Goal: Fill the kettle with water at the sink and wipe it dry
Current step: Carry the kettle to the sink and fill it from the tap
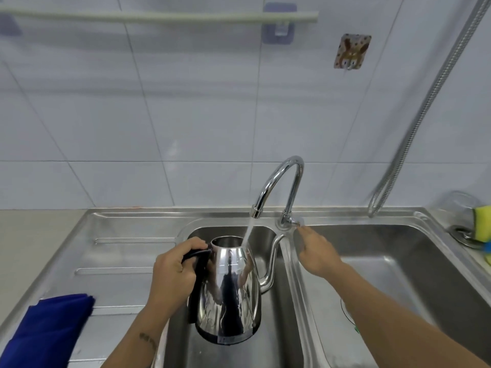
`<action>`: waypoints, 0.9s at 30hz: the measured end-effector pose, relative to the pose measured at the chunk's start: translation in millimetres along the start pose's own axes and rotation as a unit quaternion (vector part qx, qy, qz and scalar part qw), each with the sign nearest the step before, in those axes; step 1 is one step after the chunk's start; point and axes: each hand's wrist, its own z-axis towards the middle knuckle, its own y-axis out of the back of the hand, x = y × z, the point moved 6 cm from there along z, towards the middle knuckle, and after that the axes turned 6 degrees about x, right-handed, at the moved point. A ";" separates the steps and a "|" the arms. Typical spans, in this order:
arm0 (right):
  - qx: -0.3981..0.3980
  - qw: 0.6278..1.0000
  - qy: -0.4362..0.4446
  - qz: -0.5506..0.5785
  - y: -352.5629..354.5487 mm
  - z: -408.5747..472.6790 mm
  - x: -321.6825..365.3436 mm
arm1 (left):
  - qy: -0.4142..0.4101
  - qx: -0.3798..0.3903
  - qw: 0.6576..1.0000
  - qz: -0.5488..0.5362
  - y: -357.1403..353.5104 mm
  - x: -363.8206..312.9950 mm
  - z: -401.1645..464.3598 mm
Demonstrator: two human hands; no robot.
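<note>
My left hand (172, 272) grips the kettle (229, 290) by its black handle at lower centre, under the tap's (279, 187) stream; my right hand (316, 253), fingers loose, touches the tap lever.

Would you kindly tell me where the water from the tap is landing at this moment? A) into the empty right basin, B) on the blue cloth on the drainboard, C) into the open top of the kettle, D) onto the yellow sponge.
C: the stream falls from the tap straight into the open top of the kettle, which the left hand holds by its black handle in the left basin.
</note>
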 end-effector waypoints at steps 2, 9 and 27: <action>0.027 1.000 -0.007 -0.011 -4.5 -2.2 0.4 | -0.004 -0.003 1.000 -0.011 3.0 2.3 -1.0; 0.089 0.995 -0.020 -0.028 -26.4 -8.3 -11.8 | -0.013 -0.010 0.999 -0.037 0.9 -1.9 0.6; 0.092 0.995 0.002 -0.044 -19.7 -13.4 -14.6 | -0.021 -0.003 0.999 -0.035 -23.4 -14.9 1.6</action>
